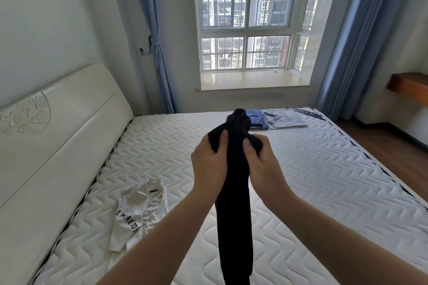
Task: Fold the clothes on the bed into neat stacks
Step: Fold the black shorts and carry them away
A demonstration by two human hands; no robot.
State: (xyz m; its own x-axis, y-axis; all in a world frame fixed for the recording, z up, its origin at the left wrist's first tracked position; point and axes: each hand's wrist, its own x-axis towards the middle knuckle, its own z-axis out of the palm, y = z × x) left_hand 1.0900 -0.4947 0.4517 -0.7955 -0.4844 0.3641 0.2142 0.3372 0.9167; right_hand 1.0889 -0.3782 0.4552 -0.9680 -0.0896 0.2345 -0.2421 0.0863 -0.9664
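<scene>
Daylight came through the window (247,25), glaring on its sill (252,80); the room stayed soft, edges bowed by wide-angle distortion.

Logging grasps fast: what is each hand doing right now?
Left hand: closed, gripping the black garment.
Right hand: closed, gripping the same black garment.

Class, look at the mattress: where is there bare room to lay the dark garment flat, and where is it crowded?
Bare quilting lies right of the hands, reaching the mattress edge, and between the white shirt and the folded stacks. The far edge by those stacks is crowded.
</scene>
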